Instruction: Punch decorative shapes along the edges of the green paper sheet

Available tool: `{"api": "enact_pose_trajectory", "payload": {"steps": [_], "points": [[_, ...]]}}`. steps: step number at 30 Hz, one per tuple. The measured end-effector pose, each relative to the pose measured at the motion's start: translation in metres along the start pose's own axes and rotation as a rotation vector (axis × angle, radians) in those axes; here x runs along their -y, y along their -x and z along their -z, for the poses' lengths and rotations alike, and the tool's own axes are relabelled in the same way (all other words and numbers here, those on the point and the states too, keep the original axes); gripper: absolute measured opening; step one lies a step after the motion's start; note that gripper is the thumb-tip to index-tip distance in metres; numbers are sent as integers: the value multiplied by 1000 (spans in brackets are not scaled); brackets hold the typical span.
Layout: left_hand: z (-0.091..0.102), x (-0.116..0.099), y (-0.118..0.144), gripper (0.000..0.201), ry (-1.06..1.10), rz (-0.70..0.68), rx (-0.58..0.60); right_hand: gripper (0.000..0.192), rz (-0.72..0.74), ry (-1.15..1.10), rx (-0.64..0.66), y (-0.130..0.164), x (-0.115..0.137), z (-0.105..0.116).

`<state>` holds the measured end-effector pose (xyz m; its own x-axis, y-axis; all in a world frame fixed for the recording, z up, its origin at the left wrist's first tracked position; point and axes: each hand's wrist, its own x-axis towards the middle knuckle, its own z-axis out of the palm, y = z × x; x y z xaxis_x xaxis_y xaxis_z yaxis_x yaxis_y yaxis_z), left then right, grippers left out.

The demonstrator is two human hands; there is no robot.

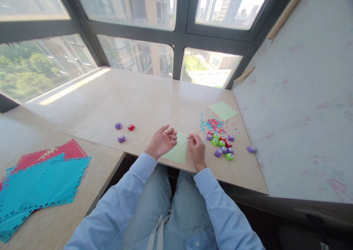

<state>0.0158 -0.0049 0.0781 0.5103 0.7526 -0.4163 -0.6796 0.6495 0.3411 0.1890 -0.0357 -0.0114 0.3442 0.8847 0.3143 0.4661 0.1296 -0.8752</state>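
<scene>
A light green paper sheet point(178, 152) lies flat at the near edge of the wooden table point(143, 102), between my two hands. My left hand point(162, 142) hovers at its left edge, palm up and fingers loosely curled, with nothing visible in it. My right hand point(196, 149) rests at the sheet's right edge, thumb and fingers pinched together at its upper right corner. Just right of that hand sits a cluster of small purple, green and red craft punches point(222, 145). Behind them is a scatter of tiny red and blue paper bits point(213, 125).
A second light green sheet point(223, 110) lies farther back on the right. Two purple punches point(120, 132) and a red one point(131, 127) sit left of my hands, and one purple punch point(251, 149) far right. Blue and red punched-edge sheets point(41, 183) lie on the lower left surface. Windows stand behind, a wall board point(298, 106) on the right.
</scene>
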Motion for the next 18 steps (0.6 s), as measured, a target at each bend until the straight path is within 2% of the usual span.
{"api": "enact_pose_trajectory", "payload": {"steps": [4, 6, 8, 10, 13, 18], "points": [[-5, 7, -7, 40, -173, 10, -54, 23, 23, -7, -8, 0, 1, 1], [-5, 10, -11, 44, -247, -6, -60, 22, 68, -9, -53, 1, 5, 2], [-4, 14, -16, 49, -304, -31, -63, 20, 166, -1, -103, 3, 10, 4], [-1, 18, -21, 56, -328, -43, -53, 19, 314, 14, -93, 4, 16, 6], [1, 24, -27, 64, -325, -20, 22, 17, 486, 41, -19, 5, 22, 7], [2, 34, -33, 69, -382, 25, 194, 19, 514, 84, -17, 5, 24, 5]]}}
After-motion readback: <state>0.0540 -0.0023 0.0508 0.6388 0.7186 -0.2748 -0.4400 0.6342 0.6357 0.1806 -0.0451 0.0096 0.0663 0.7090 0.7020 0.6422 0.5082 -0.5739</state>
